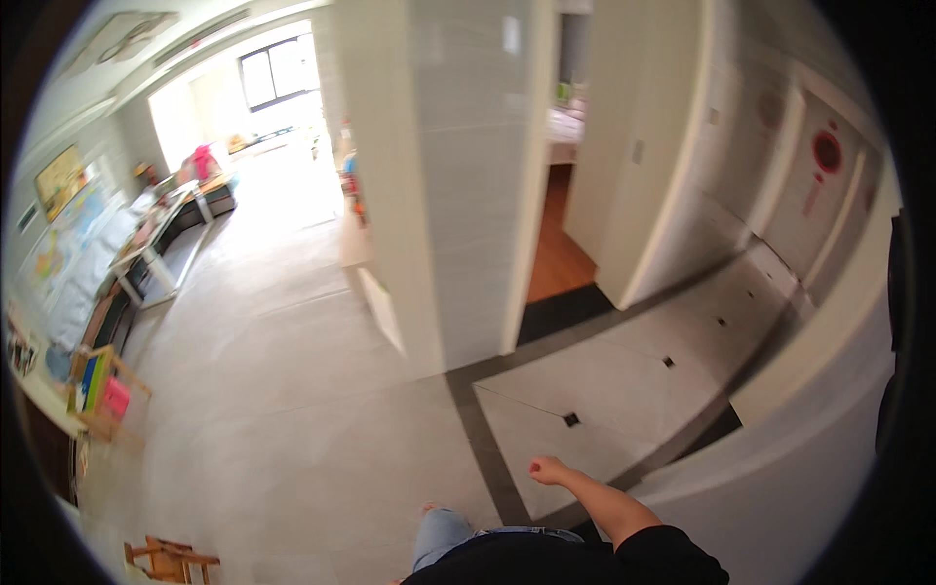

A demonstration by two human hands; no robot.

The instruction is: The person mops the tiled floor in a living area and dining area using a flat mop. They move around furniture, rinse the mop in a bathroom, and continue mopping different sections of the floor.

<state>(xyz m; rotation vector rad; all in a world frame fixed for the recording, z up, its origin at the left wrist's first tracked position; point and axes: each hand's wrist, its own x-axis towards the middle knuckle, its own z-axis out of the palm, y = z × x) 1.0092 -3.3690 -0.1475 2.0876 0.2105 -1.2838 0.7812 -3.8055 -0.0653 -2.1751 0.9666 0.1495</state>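
My right hand [549,470] hangs in front of me at the lower middle, at the end of a bare forearm and a black sleeve. Its fingers are curled closed. A small reddish spot shows at the finger side; whether it is a held thing or part of the hand, I cannot make out. Below the hand lies the pale tiled floor [507,414] with its dark border strip. No other thing touches the hand. My left hand is out of the picture.
A wall corner [473,195] stands ahead, with an open doorway [561,244] right of it. The hallway leads to a white door [829,185] with a red hanging. At left are a white-framed desk [161,268], a wooden rack [102,395] and a small wooden stool [171,560].
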